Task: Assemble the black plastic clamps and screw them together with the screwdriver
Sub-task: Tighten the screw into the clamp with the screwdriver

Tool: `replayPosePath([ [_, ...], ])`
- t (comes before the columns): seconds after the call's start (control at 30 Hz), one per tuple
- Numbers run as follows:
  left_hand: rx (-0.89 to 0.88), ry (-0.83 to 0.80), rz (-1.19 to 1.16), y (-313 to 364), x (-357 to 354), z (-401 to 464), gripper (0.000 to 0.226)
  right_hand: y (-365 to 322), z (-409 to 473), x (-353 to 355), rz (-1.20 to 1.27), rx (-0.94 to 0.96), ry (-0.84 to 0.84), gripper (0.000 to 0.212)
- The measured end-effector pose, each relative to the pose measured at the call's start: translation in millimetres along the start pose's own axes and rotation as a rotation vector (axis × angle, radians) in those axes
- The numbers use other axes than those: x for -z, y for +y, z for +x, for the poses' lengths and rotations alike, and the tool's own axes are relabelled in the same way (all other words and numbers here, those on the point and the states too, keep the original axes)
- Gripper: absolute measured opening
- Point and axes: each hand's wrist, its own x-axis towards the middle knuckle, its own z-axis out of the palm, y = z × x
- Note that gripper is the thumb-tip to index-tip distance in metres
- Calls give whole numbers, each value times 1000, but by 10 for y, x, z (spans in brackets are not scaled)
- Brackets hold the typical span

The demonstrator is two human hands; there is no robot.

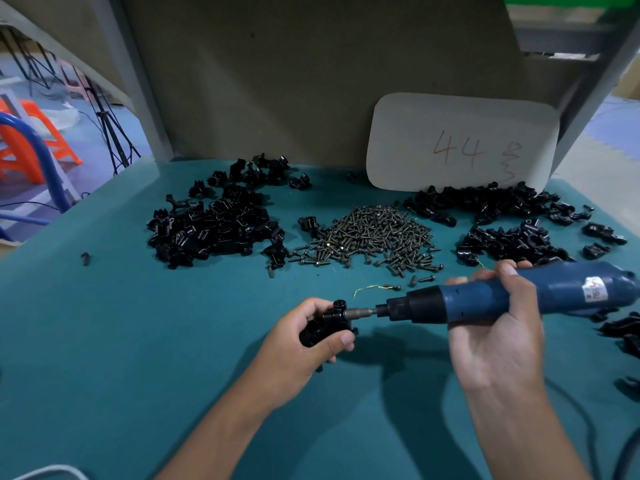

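Note:
My left hand (304,344) grips a black plastic clamp (325,325) just above the teal table, fingers and thumb curled round it. My right hand (498,327) holds a blue electric screwdriver (519,299) lying almost level, pointing left. Its metal bit (360,311) meets the clamp's right side, where a screw head sits. Part of the clamp is hidden by my fingers.
A heap of dark screws (374,233) lies mid-table, with piles of black clamp parts at the left (214,220) and right (502,220). More black pieces (623,337) sit at the right edge. A white card marked 44 (460,143) leans on the back board. Teal table (138,341).

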Motion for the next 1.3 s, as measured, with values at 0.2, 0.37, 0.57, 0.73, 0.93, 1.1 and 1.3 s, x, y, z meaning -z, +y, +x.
replayPosePath([
  [0.2, -3, 3, -5, 3, -16, -3, 18, -3, -3, -6, -5, 5, 23, 21],
  [0.37, 3, 14, -12, 15, -25, -7, 25, 18, 0, 2, -13, -7, 31, 20],
  [0.57, 13, -19, -19, 4, -23, -15, 25, 15, 8, 22, -12, -17, 41, 23],
  [0.73, 70, -96, -81, 21, -12, 8, 22, -50, 35, 24, -16, -32, -63, 21],
  [0.93, 128, -202, -115, 46, 30, 4, 28, -189, 84, 27, 2, -51, -210, 24],
  [1.1, 145, -80, -303, 39, 30, 21, 42, -265, 125, 51, 56, -32, -155, 27],
  [1.3, 122, -112, -328, 38, 19, 17, 38, -189, 81, 47, 28, -39, -113, 23],
])
